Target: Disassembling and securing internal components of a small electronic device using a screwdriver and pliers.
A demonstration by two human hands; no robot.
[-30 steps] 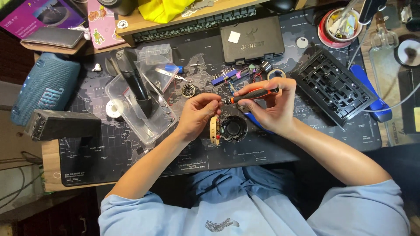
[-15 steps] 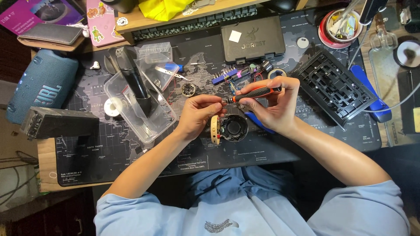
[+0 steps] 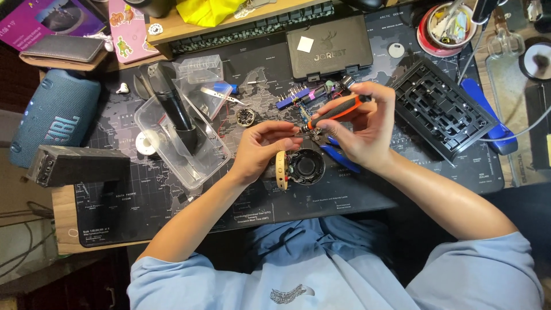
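Screwdriver (image 3: 338, 110) in right hand (image 3: 361, 129), tip by left fingers (image 3: 287, 129).

Left hand (image 3: 261, 149) fingers opened and spread slightly off the small part; right hand (image 3: 359, 129) with screwdriver (image 3: 336, 112) shifted marginally.

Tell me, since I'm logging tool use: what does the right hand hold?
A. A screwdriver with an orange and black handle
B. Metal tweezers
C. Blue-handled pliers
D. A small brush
A: the right hand grips the orange and black screwdriver, its tip toward the left hand; the blue-handled pliers lie on the mat beneath.
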